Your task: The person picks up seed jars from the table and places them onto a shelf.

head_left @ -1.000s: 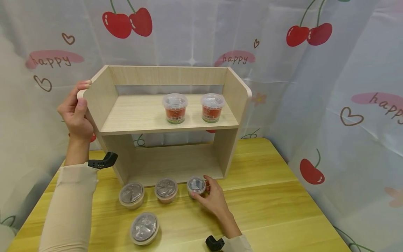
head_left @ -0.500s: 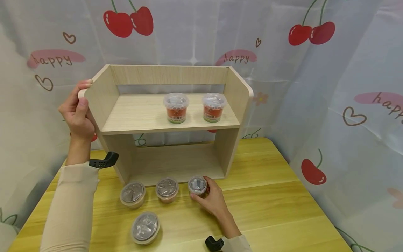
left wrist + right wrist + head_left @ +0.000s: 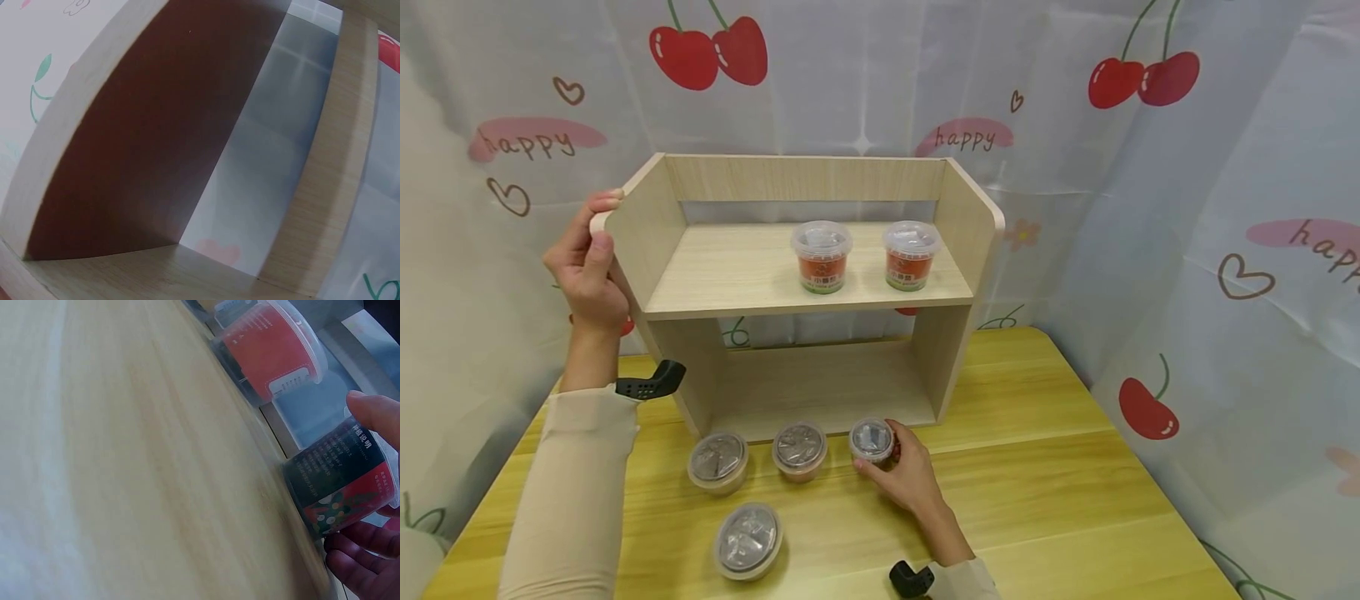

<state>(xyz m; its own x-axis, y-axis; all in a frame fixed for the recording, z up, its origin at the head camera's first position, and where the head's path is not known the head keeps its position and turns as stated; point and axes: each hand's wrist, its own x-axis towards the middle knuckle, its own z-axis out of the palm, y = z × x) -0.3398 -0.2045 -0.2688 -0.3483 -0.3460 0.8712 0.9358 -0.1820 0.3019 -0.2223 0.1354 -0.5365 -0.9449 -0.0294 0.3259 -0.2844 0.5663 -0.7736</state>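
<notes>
A light wooden two-tier shelf [image 3: 808,310] stands on the table. My left hand [image 3: 587,271] grips the front of its upper left side panel, thumb in front and fingers over the edge. The left wrist view shows a shaded brown panel [image 3: 137,144] of the shelf but no hand. In front of the lower tier, my right hand [image 3: 912,477] holds a small lidded plastic cup [image 3: 872,440], thumb on one side and fingers on the other. That cup's dark and red printed label [image 3: 340,478] faces the right wrist camera, its base down at the tabletop.
Two cups with orange-red labels, one mid-shelf [image 3: 822,258] and one further right [image 3: 912,257], stand on the upper tier. Left of the held cup are a cup [image 3: 800,448], another cup [image 3: 718,460] and a nearer cup [image 3: 748,542]. A cherry-print curtain [image 3: 865,75] hangs behind.
The head view has shifted very slightly. Both hands keep their holds, and the cups stay where they were.
</notes>
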